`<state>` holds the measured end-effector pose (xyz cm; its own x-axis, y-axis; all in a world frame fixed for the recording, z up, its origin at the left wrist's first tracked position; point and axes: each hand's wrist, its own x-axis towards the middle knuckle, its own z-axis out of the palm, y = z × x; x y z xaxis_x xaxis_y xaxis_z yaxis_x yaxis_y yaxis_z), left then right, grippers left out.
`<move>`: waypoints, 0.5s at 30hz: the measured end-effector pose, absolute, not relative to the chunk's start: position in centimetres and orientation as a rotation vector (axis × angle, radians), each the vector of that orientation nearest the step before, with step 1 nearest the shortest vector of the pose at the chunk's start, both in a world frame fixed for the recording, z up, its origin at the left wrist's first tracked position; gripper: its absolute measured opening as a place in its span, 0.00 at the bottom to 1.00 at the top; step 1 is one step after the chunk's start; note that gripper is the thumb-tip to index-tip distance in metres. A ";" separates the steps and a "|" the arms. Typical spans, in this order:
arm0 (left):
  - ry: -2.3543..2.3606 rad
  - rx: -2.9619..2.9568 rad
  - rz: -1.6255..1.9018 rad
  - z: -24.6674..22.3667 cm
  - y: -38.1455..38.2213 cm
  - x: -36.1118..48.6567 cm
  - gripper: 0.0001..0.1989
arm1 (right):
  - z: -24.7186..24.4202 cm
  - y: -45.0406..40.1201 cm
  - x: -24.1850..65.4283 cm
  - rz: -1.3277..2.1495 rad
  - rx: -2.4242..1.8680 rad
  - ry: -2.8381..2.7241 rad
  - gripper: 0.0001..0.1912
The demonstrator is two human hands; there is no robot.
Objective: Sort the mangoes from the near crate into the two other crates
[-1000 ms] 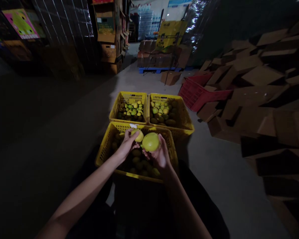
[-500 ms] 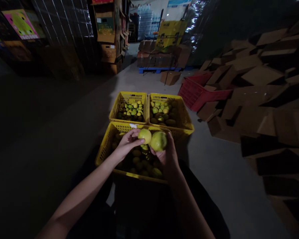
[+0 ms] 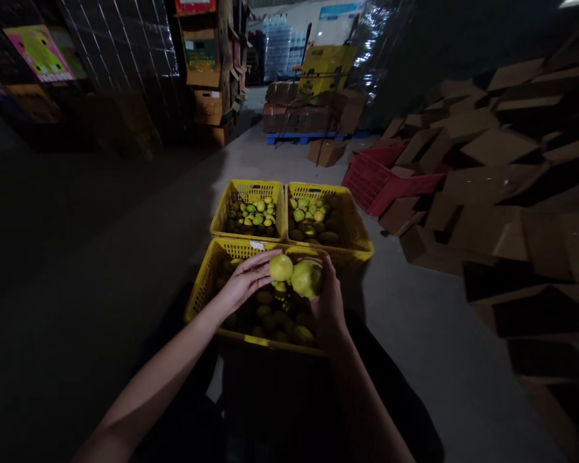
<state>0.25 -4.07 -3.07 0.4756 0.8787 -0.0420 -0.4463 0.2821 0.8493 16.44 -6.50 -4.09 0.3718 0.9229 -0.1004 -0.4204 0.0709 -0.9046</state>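
Note:
Between the fingers of my left hand (image 3: 244, 283) is a small, round, yellow lemon (image 3: 280, 267), its fingers reaching over the top and the thumb low at its side. My right hand (image 3: 329, 299) is closed around a larger yellow-green lemon (image 3: 307, 278), held close beside the first. Both fruits are above a yellow crate (image 3: 265, 341) with more lemons lying in shadow inside. Behind it, a left yellow crate (image 3: 213, 226) and a right yellow crate (image 3: 359, 235) each hold several yellow and green lemons. My hands hide part of the near crate.
A heap of cardboard boxes (image 3: 492, 193) fills the right side, with a red crate (image 3: 374, 183) at its edge. Farther back stand a loaded blue pallet (image 3: 306, 137), a small carton (image 3: 327, 153) and stacked boxes (image 3: 207, 106). The floor is dim.
My left fingers have straightened, and the thumb has slid from the front of the yellow lemon to its lower side. The larger lemon has turned slightly in my right hand.

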 end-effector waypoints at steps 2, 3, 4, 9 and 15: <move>0.634 0.840 0.949 -3.2 -3.9 0.5 0.19 | -4.0 -6.5 16.1 1.188 -1.077 -0.544 0.23; 0.672 0.814 0.948 -3.2 -3.9 0.7 0.19 | -4.0 -6.5 16.0 1.244 -1.078 -0.511 0.23; 0.714 0.790 0.948 -3.2 -3.8 0.9 0.18 | -4.0 -6.6 15.8 1.302 -1.072 -0.483 0.22; 0.849 0.730 0.912 -3.4 -3.9 1.4 0.12 | -3.6 -7.4 15.2 1.473 -0.919 -0.588 0.15; 1.062 0.919 0.758 -4.0 -4.2 1.3 0.27 | -3.2 -7.9 14.8 1.606 -0.855 -0.493 0.14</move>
